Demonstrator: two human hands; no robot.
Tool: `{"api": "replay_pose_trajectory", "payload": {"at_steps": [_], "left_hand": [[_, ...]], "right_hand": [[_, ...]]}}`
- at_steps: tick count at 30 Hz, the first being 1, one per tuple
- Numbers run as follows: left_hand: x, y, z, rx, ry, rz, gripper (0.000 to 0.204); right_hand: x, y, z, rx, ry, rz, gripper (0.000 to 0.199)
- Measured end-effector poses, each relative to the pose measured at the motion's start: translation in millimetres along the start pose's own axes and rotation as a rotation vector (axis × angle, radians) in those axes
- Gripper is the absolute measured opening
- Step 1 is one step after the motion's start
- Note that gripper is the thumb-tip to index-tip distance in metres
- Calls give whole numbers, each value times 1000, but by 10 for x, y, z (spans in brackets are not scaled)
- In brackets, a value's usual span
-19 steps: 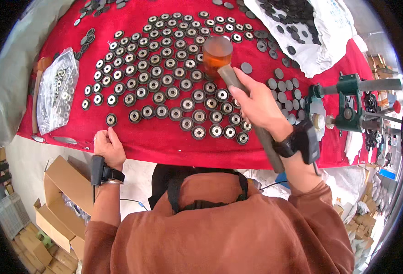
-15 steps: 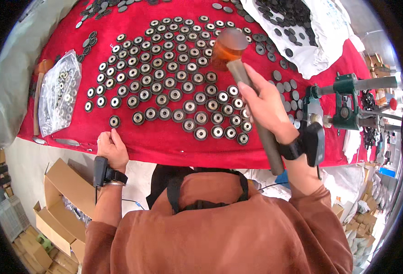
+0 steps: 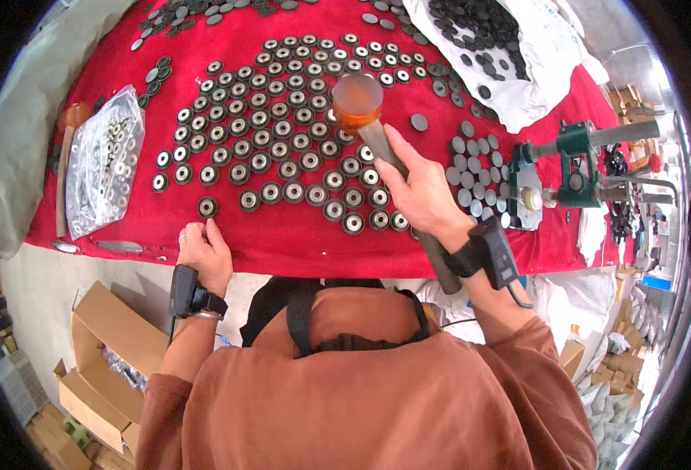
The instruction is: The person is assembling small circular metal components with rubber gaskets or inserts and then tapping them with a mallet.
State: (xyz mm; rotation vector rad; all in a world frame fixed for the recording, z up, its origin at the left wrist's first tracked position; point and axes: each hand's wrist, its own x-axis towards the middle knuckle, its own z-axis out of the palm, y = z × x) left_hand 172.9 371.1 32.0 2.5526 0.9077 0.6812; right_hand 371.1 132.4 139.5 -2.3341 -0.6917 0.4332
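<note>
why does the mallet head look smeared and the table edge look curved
Head view: the orange mallet head is motion-blurred while the right hand gripping its handle stays fairly sharp; the ringed discs on the red cloth are crisp. Same view: fisheye distortion bows the cloth's edge and darkens the rim into a black circle. Lighting is even daylight, with no harsh glare.

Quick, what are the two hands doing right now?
Left hand: holding nothing, fingers curled loosely, resting on the red cloth at the table edge.
Right hand: closed around the mallet handle, head above the round metal discs.
</note>
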Motion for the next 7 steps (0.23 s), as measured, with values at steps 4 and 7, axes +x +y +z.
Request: {"api": "replay_pose_trajectory", "payload": {"at_steps": [4, 7], "left_hand": [[36, -11, 20, -31, -5, -13, 16], [45, -63, -13, -25, -21, -17, 17]], "right_hand": [[65, 42, 6, 6, 20, 46, 55], [14, -31, -12, 334, 16, 321, 55]]}}
